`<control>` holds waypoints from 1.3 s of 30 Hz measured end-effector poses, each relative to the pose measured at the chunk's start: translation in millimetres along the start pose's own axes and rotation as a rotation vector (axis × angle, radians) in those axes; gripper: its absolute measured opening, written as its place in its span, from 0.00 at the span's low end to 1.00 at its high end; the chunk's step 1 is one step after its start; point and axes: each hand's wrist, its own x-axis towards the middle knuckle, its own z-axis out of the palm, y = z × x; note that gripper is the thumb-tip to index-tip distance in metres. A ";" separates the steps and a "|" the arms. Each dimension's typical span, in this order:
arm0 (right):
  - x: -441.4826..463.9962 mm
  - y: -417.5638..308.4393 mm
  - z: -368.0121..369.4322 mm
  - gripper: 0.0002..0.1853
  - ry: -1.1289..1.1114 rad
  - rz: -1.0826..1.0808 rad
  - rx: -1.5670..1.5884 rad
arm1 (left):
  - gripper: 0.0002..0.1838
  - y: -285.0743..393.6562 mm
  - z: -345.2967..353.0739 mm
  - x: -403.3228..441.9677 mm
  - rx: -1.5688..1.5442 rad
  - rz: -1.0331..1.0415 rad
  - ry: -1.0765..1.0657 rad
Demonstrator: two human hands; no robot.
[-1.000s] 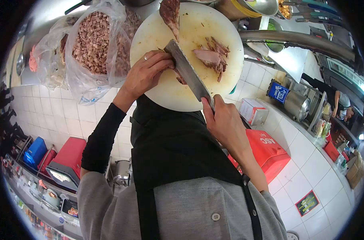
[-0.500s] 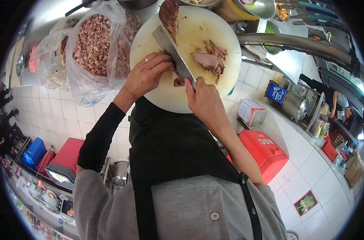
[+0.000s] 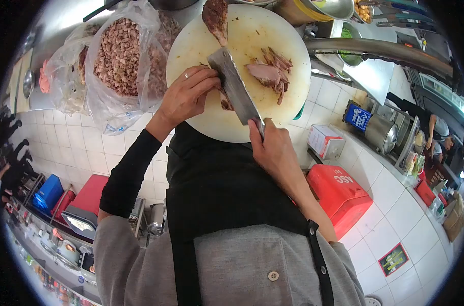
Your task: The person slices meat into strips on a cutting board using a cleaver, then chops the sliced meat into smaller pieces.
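A round white cutting board (image 3: 288, 38) lies in front of me. My right hand (image 3: 274, 145) is closed round the handle of a cleaver (image 3: 235, 86), whose wide blade slants up and left over the board. My left hand (image 3: 190, 93) has curled fingers pressing on a piece of cooked meat (image 3: 226, 101), mostly hidden by the fingers and blade. Beyond the blade's tip rests a browned leg of meat (image 3: 215, 19). Sliced meat (image 3: 269, 75) lies in a small heap on the board's right side.
Left of the board stands a clear plastic bag (image 3: 117, 58) of diced meat, with another bag (image 3: 69, 71) beside it. A metal rail (image 3: 375, 48) runs to the right. Below are a red box (image 3: 339, 196) and a steel pot (image 3: 382, 135). Another person (image 3: 438, 127) is at far right.
My right hand has drawn the cleaver right and back toward my body, so its blade sits lower on the board. My left hand stays nearly in place on the meat.
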 end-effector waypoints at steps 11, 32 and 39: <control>-9.7 -2.4 6.7 0.21 0.013 0.039 0.021 | 0.19 -4.5 2.4 -5.3 0.024 0.010 -0.009; 17.0 2.2 38.7 0.24 0.173 -0.029 0.017 | 0.16 0.7 -1.5 -4.1 0.064 0.059 -0.171; 10.4 6.9 36.6 0.25 0.119 -0.014 0.031 | 0.17 9.7 -6.2 -1.7 0.059 0.105 -0.202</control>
